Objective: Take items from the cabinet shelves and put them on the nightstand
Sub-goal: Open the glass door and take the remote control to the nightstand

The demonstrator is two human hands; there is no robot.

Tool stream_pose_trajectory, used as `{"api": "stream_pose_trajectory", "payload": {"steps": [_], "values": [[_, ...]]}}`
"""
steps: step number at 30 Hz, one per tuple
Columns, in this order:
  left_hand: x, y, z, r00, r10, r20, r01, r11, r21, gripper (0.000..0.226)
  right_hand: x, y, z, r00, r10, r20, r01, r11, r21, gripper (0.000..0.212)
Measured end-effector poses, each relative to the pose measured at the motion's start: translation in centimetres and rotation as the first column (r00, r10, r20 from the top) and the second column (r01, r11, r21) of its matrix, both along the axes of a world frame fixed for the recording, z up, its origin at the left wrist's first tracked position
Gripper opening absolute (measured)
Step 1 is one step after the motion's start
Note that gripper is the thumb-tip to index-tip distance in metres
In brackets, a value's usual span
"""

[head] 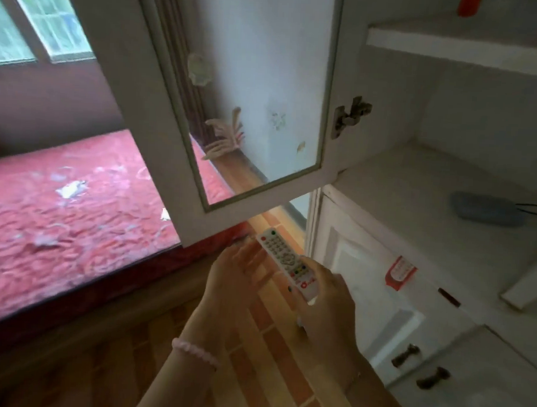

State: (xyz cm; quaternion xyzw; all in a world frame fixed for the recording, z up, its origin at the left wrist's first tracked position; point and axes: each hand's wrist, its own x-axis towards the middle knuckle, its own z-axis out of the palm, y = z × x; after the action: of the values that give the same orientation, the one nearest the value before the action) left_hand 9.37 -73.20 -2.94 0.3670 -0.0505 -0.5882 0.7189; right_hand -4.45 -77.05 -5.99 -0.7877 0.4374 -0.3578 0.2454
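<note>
Far to the left of both hands and above them is a window (47,24). Below it, a bed (60,209) under a red patterned cover lies left of the left hand. An open cabinet door (113,73) with a glass pane hangs directly above the hands, and its lower corner is just over the left fingertips.

The left hand (233,275), with a pink bead bracelet (193,352) on its wrist, has its fingers stretched out and slightly apart alongside the left edge of the remote (285,258). Motion blur hides whether they touch it. The white remote, buttons up, is held in the air over the wood-pattern floor (269,372), in front of the cabinet and below the door. The right hand (327,304) grips its near end, fingers curled under and thumb on the button face.

Up and to the right of the right hand, the open lower shelf (414,216) holds a blue oblong case (487,209), lying flat toward the back, with a thin black cord (534,210) just beside it. Higher still, the upper shelf (452,48) carries a red-orange object (469,6), cut off by the top edge. Directly right of the right hand are the closed lower doors (364,300), which have a red sticker (401,272) and two dark handles (405,355).
</note>
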Motion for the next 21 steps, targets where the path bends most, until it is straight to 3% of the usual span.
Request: {"api": "stream_pose_trajectory", "payload": {"steps": [1, 2, 5, 10, 21], "values": [[0.6, 1.5, -0.3, 0.992, 0.027, 0.123, -0.030, 0.999, 0.021, 0.028, 0.8, 0.9, -0.2, 1.000, 0.024, -0.008, -0.024, 1.000, 0.009, 0.048], [1.4, 2.7, -0.5, 0.987, 0.087, 0.136, -0.095, 0.994, 0.055, 0.034, 1.7, 1.8, -0.5, 0.999, 0.047, -0.021, -0.047, 0.999, 0.010, 0.049], [3.5, 6.9, -1.3, 0.968, 0.223, 0.117, -0.240, 0.957, 0.164, 0.048, 4.1, 4.5, -1.5, 0.988, 0.137, -0.065, -0.138, 0.990, -0.007, 0.051], [6.7, 15.6, -1.6, 0.913, 0.405, 0.050, -0.408, 0.908, 0.098, 0.038, 8.4, 10.3, -1.4, 0.931, 0.358, -0.071, -0.362, 0.930, -0.063, 0.062], [12.6, 42.2, -2.7, 0.679, 0.733, 0.036, -0.729, 0.669, 0.146, 0.041, 18.6, 32.3, -1.9, 0.663, 0.746, -0.065, -0.748, 0.658, -0.080, 0.056]]}}
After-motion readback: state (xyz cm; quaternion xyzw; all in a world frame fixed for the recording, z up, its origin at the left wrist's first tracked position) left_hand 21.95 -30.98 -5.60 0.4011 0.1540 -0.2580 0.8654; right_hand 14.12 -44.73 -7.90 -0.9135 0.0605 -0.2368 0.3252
